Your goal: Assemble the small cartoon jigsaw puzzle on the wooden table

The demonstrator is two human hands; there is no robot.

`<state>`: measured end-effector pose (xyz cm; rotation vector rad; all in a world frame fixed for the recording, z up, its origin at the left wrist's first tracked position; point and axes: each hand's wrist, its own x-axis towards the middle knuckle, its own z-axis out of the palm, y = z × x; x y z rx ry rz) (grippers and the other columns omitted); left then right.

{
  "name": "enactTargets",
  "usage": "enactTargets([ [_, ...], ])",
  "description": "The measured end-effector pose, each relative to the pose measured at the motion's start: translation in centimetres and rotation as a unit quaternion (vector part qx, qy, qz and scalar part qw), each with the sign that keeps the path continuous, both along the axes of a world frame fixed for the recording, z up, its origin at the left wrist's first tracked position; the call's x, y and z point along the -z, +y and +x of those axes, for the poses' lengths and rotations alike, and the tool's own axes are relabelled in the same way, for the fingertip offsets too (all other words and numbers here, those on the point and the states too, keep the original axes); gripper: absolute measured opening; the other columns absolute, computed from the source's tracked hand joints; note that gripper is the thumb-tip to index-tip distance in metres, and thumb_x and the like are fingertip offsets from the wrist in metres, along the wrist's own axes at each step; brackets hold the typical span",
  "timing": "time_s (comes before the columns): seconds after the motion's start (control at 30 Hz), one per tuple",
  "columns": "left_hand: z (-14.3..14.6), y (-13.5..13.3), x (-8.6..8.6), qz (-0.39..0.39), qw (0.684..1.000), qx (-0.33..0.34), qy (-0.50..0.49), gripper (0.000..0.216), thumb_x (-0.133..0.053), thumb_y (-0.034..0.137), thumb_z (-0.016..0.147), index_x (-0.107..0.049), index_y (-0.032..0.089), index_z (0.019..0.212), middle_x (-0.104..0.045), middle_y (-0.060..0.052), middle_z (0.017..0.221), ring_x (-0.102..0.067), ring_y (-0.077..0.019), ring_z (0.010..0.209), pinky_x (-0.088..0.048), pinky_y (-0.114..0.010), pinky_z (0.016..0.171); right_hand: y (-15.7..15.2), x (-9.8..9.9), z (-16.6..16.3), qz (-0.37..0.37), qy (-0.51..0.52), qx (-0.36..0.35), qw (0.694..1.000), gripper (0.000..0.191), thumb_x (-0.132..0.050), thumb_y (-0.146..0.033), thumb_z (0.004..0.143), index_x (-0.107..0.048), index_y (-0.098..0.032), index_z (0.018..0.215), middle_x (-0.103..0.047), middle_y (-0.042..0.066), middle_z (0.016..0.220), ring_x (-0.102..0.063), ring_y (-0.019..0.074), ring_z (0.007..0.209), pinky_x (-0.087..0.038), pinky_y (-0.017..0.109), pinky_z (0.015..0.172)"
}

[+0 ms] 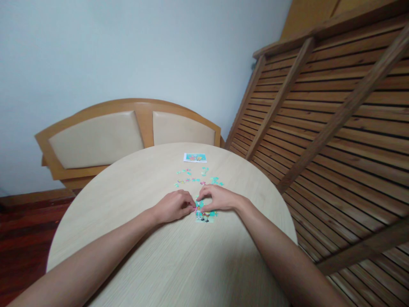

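A partly joined jigsaw puzzle [205, 218] with a teal cartoon picture lies flat on the round table. At its left edge, my left hand [175, 206] is closed in a pinch, with a small pinkish jigsaw piece [195, 208] at the fingertips. My right hand [222, 198] arches over the puzzle's upper right part, thumb and forefinger apart in a C shape, their tips on or just above it. That hand hides some of the puzzle. Beyond the hands are several loose jigsaw pieces [217, 181], mostly teal with some pink.
A printed picture sheet [195, 157] lies near the far side of the pale round wooden table [143, 170]. Behind the table stands a padded headboard [99, 136] against the wall. A large slatted wooden frame [319, 128] leans at the right.
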<state>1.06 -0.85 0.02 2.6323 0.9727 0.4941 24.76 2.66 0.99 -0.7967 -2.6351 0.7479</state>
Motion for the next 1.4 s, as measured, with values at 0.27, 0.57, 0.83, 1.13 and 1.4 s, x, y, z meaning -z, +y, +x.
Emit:
enactTargets([
  [0.27,-1.0,0.1,-0.2,0.053,0.993,0.108,0.021,0.023,-0.052,0.03,0.098,-0.073,0.025,0.108,-0.067,-0.006,0.11,-0.063,-0.0189,0.099,-0.047,-0.028,0.089,0.2,0.0,0.3,0.002,-0.015,0.0,1.0,0.035,-0.08,-0.04,0.073,-0.078,-0.02,0.102,-0.069,0.005,0.101,-0.064,0.0196,0.093,-0.047,0.029,0.088],
  [0.57,-0.9,0.1,-0.3,0.069,0.99,0.123,0.032,0.026,-0.049,0.03,0.099,-0.067,0.021,0.115,-0.066,-0.009,0.115,-0.063,-0.0216,0.106,-0.048,-0.031,0.095,1.7,0.2,3.4,0.031,0.069,0.155,0.985,0.023,-0.069,-0.034,0.084,-0.077,-0.017,0.098,-0.073,0.007,0.098,-0.065,0.0188,0.087,-0.048,0.03,0.081],
  [0.83,-1.6,0.7,-0.4,0.053,0.993,0.107,0.013,0.024,-0.047,0.027,0.099,-0.068,0.021,0.11,-0.067,-0.008,0.113,-0.063,-0.0197,0.105,-0.049,-0.031,0.095,2.5,1.7,1.7,0.164,-0.009,0.318,0.934,0.022,-0.061,-0.036,0.091,-0.076,-0.021,0.096,-0.073,0.007,0.104,-0.062,0.0214,0.101,-0.042,0.034,0.093],
  [1.13,-1.8,0.9,-0.4,0.054,0.993,0.101,0.031,0.025,-0.048,0.023,0.097,-0.068,0.021,0.111,-0.068,-0.008,0.115,-0.063,-0.0199,0.107,-0.048,-0.031,0.096,2.1,1.9,-2.4,0.164,-0.088,0.383,0.905,0.035,-0.062,-0.052,0.088,-0.076,-0.022,0.099,-0.072,0.01,0.108,-0.06,0.0255,0.106,-0.038,0.038,0.094],
  [1.4,-2.0,1.2,-0.2,0.05,0.994,0.096,0.025,0.024,-0.048,0.023,0.097,-0.069,0.021,0.111,-0.069,-0.007,0.114,-0.064,-0.0195,0.106,-0.048,-0.03,0.095,1.6,0.7,-2.6,0.155,-0.102,0.341,0.922,0.024,-0.06,-0.037,0.091,-0.077,-0.022,0.1,-0.074,0.009,0.107,-0.061,0.0247,0.106,-0.038,0.037,0.091],
])
